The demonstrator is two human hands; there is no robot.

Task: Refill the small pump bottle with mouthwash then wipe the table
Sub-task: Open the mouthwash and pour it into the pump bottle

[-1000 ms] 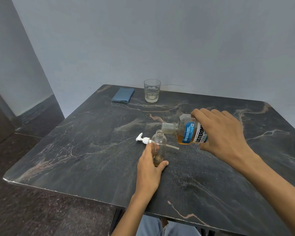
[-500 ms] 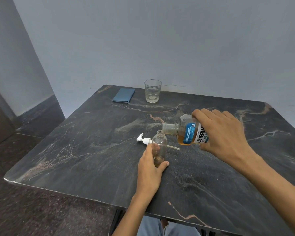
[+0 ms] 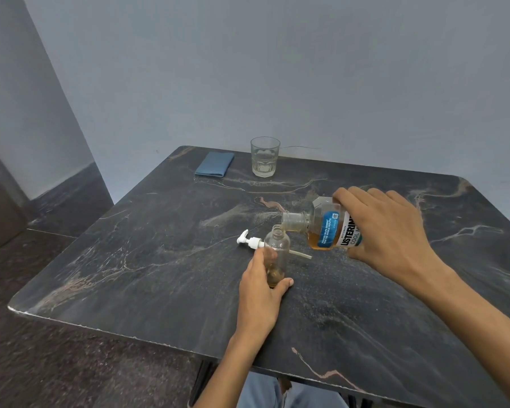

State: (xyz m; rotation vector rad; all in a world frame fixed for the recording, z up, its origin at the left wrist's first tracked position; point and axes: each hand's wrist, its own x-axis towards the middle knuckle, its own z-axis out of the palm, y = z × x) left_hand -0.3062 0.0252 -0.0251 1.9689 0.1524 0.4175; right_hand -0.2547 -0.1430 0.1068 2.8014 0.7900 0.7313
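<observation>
Left hand (image 3: 261,285) wraps the upright small pump bottle (image 3: 276,254) on the table (image 3: 159,260), right hand (image 3: 386,231) grips the tipped mouthwash bottle (image 3: 321,228), neck over its mouth, pump head (image 3: 249,240) lying just behind the left hand, blue cloth (image 3: 215,168) far beyond.

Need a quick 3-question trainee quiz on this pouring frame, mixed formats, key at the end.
1. True or false: the pump head is screwed onto the small bottle.
2. Which hand tilts the mouthwash bottle? A) left hand B) right hand
3. Fill in: the folded blue cloth lies at the table's far edge beside the ____.

Key: 1 false, it lies on the table behind the bottle; 2 B; 3 glass.
</observation>
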